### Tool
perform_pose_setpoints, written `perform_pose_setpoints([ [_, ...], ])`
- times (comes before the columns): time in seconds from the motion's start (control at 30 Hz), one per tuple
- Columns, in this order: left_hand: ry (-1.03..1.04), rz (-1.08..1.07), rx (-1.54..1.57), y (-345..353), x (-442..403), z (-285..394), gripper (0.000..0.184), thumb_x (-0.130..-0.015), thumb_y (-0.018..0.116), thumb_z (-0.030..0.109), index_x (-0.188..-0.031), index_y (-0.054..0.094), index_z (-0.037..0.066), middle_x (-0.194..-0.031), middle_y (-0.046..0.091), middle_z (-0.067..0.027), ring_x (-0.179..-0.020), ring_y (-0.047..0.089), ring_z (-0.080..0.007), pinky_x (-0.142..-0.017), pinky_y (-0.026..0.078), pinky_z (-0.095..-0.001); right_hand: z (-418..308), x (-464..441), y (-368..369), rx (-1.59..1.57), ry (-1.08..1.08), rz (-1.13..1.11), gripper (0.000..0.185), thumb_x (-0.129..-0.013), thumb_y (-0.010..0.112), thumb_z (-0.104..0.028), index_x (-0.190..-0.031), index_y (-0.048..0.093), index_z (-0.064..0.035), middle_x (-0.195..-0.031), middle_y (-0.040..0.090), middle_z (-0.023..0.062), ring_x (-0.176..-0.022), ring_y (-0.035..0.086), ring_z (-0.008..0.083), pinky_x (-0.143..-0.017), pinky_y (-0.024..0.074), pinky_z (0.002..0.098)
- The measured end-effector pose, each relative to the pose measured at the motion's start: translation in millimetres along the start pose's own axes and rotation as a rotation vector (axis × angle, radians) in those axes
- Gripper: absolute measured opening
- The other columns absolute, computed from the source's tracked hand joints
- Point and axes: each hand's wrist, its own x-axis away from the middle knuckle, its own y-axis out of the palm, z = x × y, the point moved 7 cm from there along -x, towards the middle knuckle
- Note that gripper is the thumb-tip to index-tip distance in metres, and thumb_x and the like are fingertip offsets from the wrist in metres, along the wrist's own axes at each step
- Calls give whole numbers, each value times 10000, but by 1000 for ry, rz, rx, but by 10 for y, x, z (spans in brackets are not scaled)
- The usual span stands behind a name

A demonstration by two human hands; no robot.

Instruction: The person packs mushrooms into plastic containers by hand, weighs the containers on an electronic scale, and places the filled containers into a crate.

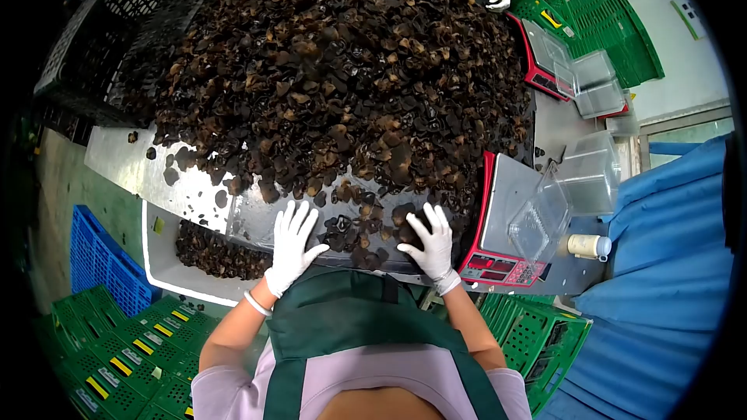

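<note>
The left hand (290, 247), in a white glove, is spread wide, palm down, gripping nothing; the right hand (433, 247), gloved alike, is also spread, with its fingertips at some dark pieces, though actual contact is hard to tell. Between the two hands a loose cluster of dark, curled pieces (359, 235) lies on the surface (253, 214). Beyond both hands rises the large heap (350, 70) of them. A red-edged scale (502, 218) stands just right of the right hand.
</note>
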Motion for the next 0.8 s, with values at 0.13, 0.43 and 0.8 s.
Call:
perform_pose_setpoints([
  [0.13, -57, -63, 8, 51, 28, -3, 869, -703, 739, 435, -1388, 396, 26, -1475, 318, -194, -1380, 224, -428, -1111, 202, -543, 249, -78, 82, -144, 158, -12, 886, -632, 713, -605, -1363, 488, -157, -1439, 354, 205, -1321, 284, 464, -1060, 266, 530],
  [0.43, 217, -243, 248, 251, -326, 494, 961, -662, 761, 448, -1432, 337, 57, -1484, 314, -171, -1390, 229, -393, -1124, 248, -470, -165, -242, 219, -138, -1, -100, 896, -620, 772, -521, -1380, 464, -163, -1467, 327, 206, -1344, 293, 437, -1092, 261, 516],
  [0.8, 266, -359, 180, 256, -220, 578, 929, -658, 766, 461, -1410, 382, 73, -1470, 344, -153, -1370, 293, -366, -1115, 228, -496, -543, -45, 367, -136, -233, -227, 811, -704, 625, -622, -1374, 470, -192, -1434, 375, 176, -1323, 327, 386, -1074, 247, 540],
])
